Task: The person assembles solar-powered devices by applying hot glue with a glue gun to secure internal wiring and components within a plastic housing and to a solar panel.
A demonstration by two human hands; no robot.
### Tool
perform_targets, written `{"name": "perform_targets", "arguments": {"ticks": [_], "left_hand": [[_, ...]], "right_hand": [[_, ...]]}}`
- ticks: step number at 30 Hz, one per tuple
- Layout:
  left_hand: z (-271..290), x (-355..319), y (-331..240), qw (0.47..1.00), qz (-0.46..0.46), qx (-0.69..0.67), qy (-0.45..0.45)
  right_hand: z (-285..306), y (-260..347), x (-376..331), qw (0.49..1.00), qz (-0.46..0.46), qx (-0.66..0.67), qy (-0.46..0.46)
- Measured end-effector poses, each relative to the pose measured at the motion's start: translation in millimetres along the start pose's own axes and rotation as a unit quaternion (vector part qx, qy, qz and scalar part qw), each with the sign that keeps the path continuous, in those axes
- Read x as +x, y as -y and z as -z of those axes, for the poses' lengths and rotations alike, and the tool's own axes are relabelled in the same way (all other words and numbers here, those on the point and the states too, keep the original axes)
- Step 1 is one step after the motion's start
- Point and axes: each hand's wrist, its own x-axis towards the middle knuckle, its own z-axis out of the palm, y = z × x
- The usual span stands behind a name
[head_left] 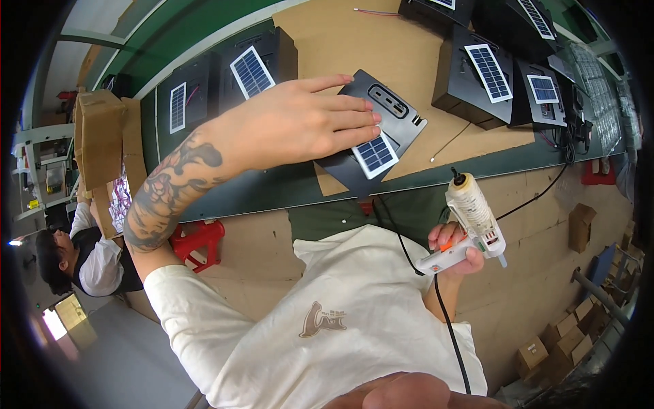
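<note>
My left hand point(300, 123) lies flat with its fingers stretched out over a black plastic housing point(409, 126). Under the fingertips shows a small white-framed solar panel point(377, 158), which the fingers touch and partly cover. A recessed slot with ports sits near the housing's far end. Off the table's front edge, my right hand point(469, 262) is wrapped round the handle of a white hot glue gun point(470, 208) with an orange trigger. Its dark nozzle points up and away from me. A glue stick end pokes out at its back.
Cardboard point(340, 37) covers part of the dark green table point(272, 194). More black housings with solar panels stand far left point(289, 58) and far right point(446, 85). A loose thin wire point(449, 142) lies near the front edge. A black cord point(446, 320) trails by me. A person point(102, 269) works at left.
</note>
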Motion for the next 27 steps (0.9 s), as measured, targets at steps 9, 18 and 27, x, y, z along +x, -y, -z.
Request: {"name": "perform_targets", "arguments": {"ticks": [9, 18, 27], "left_hand": [[-24, 12, 34, 0.931, 0.039, -0.357, -0.067], [-69, 6, 3, 0.843, 0.139, -0.455, -0.25], [-66, -10, -34, 0.755, 0.294, -0.5, -0.305]], "right_hand": [[-7, -1, -1, 1.0, -0.008, 0.014, -0.003], [-46, -33, 44, 0.972, -0.08, 0.153, 0.161], [-91, -66, 67, 0.96, -0.062, 0.213, 0.172]]}}
